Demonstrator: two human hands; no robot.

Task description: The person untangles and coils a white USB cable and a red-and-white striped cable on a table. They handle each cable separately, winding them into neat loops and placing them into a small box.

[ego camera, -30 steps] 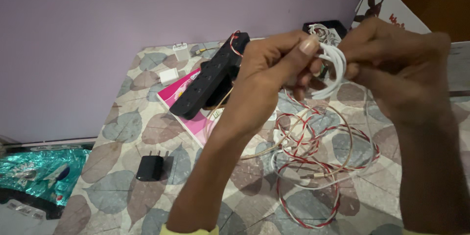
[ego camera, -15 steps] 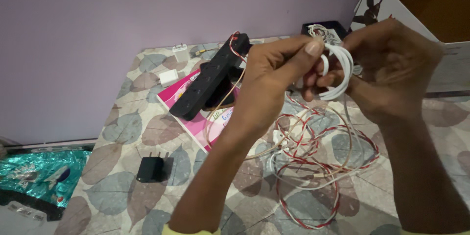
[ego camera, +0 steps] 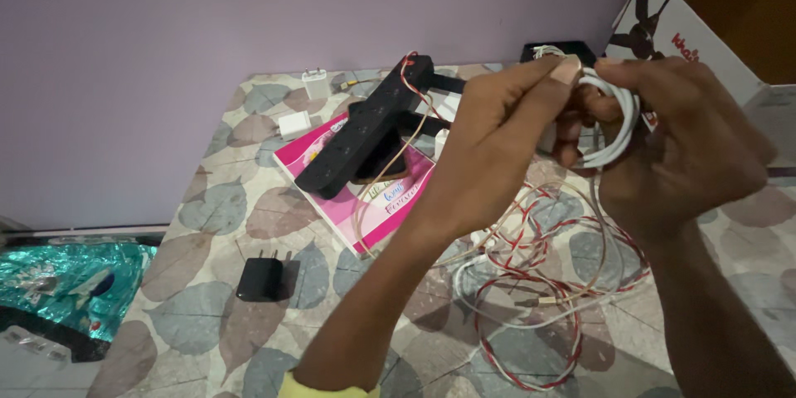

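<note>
Both of my hands are raised above the table and hold a coiled white cable [ego camera: 615, 120]. My left hand [ego camera: 506, 128] pinches the coil at its top with thumb and fingers. My right hand [ego camera: 684, 145] wraps around the coil from the right, with the loops lying over its fingers. The loose end of the white cable hangs down to a tangle of red-and-white twisted wire and thin tan cable [ego camera: 539, 282] on the leaf-patterned tabletop [ego camera: 207, 282].
A black power strip [ego camera: 365, 126] lies on a pink booklet [ego camera: 365, 203]. A black plug adapter [ego camera: 260, 279] sits near the left edge; two white adapters [ego camera: 315, 83] [ego camera: 293, 125] lie further back. A cardboard box [ego camera: 705, 25] stands back right, a small black tray beside it. Teal foil packaging [ego camera: 66, 282] lies below left.
My hands have shifted slightly right, and my right hand has turned over the coil, laying the white cable around it. The camera view has moved a little.
</note>
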